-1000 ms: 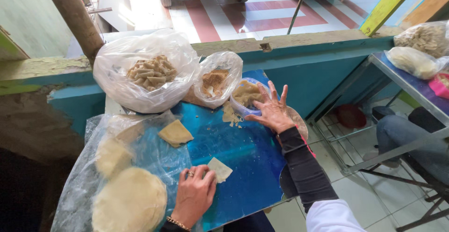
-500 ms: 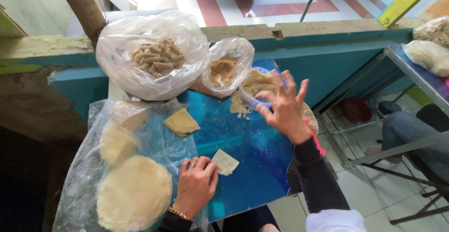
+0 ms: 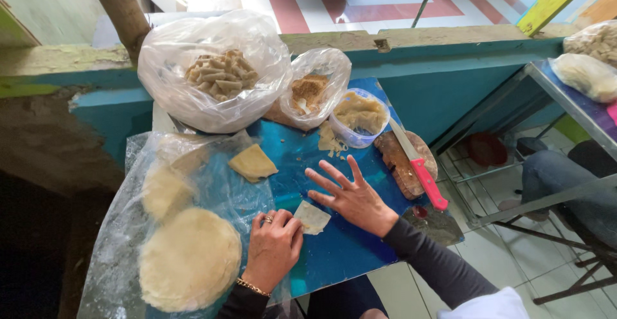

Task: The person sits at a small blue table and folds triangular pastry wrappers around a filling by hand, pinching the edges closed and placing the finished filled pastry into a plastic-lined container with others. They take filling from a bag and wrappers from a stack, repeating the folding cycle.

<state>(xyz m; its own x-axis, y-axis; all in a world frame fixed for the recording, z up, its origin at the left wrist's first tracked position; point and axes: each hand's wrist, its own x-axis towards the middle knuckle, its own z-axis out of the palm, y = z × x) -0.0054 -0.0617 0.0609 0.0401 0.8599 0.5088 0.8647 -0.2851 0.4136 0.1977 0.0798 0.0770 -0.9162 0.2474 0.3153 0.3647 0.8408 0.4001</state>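
My left hand (image 3: 273, 248), wearing a ring and a bracelet, rests curled on the blue board (image 3: 340, 248) and pinches the edge of a small pale square dough wrapper (image 3: 313, 217). My right hand (image 3: 350, 195) hovers flat just right of that wrapper, fingers spread, holding nothing. A folded yellow wrapper piece (image 3: 253, 163) lies further up the board. A plastic tub of brown filling (image 3: 358, 117) stands at the board's far edge. A stack of round wrappers (image 3: 190, 258) lies on clear plastic at the left.
A large clear bag of rolled pieces (image 3: 215, 74) and a smaller bag of brown crumbs (image 3: 313, 91) sit at the back. A red-handled knife (image 3: 419, 170) lies on a round wooden block (image 3: 398, 164) at right. Another person's leg (image 3: 565, 184) is beside a metal table (image 3: 565, 94).
My right hand has drawn back from the filling tub and come down toward the wrapper, fingers spread. My left hand has stayed on the wrapper.
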